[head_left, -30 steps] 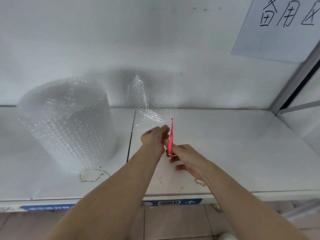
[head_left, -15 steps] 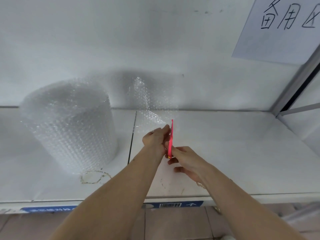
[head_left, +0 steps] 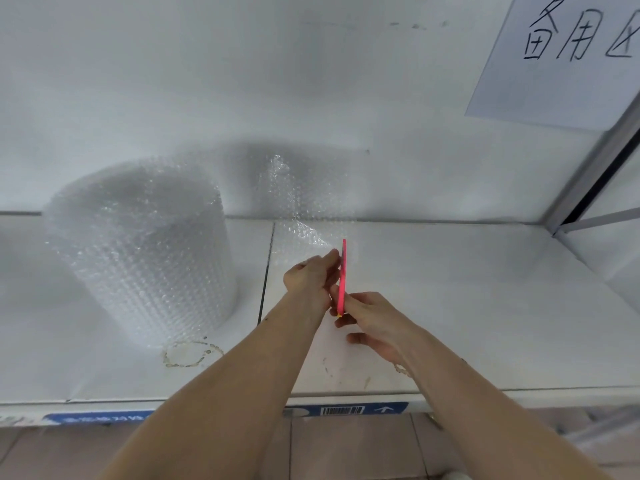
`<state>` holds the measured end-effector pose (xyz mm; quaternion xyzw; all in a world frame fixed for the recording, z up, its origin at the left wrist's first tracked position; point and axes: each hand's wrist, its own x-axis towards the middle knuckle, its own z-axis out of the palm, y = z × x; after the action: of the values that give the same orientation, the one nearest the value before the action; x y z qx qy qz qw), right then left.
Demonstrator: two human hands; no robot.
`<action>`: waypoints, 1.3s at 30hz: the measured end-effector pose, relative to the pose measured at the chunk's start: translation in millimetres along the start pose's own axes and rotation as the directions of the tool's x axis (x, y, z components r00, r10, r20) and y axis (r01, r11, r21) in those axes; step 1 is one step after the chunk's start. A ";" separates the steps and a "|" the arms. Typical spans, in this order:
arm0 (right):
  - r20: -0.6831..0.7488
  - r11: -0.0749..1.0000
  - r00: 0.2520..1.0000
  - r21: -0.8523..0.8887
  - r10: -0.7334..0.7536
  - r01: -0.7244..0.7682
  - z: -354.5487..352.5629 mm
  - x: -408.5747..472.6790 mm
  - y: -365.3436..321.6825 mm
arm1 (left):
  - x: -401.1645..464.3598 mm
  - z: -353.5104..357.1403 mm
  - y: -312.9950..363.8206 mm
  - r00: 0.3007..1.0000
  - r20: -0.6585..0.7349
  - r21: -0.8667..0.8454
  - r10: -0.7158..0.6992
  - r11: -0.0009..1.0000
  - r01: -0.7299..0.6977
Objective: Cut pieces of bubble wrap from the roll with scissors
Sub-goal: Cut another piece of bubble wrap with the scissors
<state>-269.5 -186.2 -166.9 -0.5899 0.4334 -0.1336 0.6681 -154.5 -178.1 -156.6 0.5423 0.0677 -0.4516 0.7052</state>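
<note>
Your left hand (head_left: 308, 277) pinched the bubble wrap (head_left: 304, 216) beside the roll (head_left: 142, 251); your right hand (head_left: 370, 318) gripped the scissors (head_left: 343, 277). Slack film could have snagged, or nicked fingertips.

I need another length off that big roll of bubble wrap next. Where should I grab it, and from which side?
Probably by its loose outer edge, though that edge does not show here. The roll stands upright on the shelf, too wide for one hand, and the wall is close behind. So come from the front with the left hand, while the right hand holds the scissors.
</note>
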 end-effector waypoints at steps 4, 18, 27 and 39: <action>0.015 1.000 1.000 0.017 -0.007 0.007 -1.0 1.7 -2.5 | -2.6 -2.0 0.8 1.000 0.010 0.052 0.010 0.999 -0.011; -0.015 0.999 1.000 0.034 -0.021 0.021 -1.6 3.7 -4.9 | -0.8 -2.8 3.0 1.000 -0.003 0.129 -0.021 0.991 0.021; 0.000 0.999 1.000 0.036 -0.021 0.021 1.4 3.1 -2.6 | 3.8 0.3 3.0 0.990 0.108 -0.094 -0.089 0.991 0.100; 0.001 0.999 0.999 0.032 -0.044 0.044 4.4 4.6 -7.6 | 5.9 0.5 1.2 0.993 0.084 -0.109 -0.078 0.990 0.087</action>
<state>-261.1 -188.5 -162.3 -0.5885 0.4178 -0.1547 0.6746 -150.4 -181.9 -159.0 0.4799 0.0874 -0.4969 0.7177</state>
